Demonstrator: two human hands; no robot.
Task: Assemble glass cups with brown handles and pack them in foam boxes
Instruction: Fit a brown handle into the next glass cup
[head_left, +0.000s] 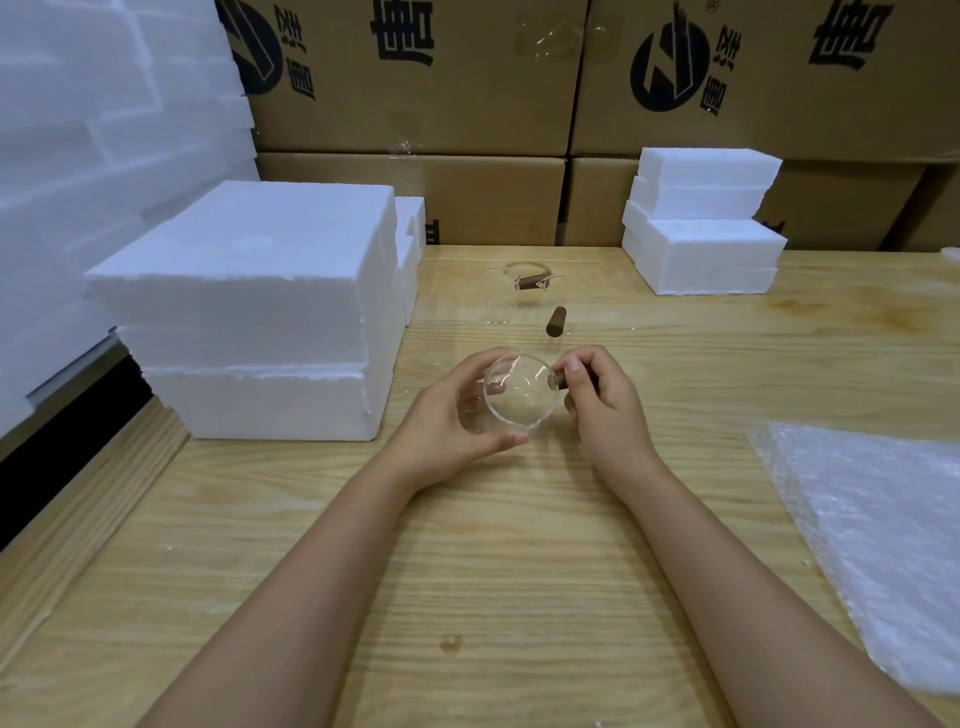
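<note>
My left hand (447, 421) cups a clear glass cup (521, 393) over the middle of the wooden table (467, 571), its mouth turned toward me. My right hand (602, 402) pinches a brown handle (562, 381) against the cup's right side. Farther back stands a loose brown handle (555, 322) upright on the table. Behind it is another glass cup (511, 296) with a brown handle (531, 283) fitted on it. Stacked white foam boxes (260, 312) sit at the left, and a smaller stack (701, 223) at the back right.
Bubble wrap sheets (878, 540) lie at the table's right edge. Printed cardboard cartons (467, 93) form a wall behind the table. More foam slabs (78, 130) lean at the far left. The table's left edge drops into a dark gap (62, 447).
</note>
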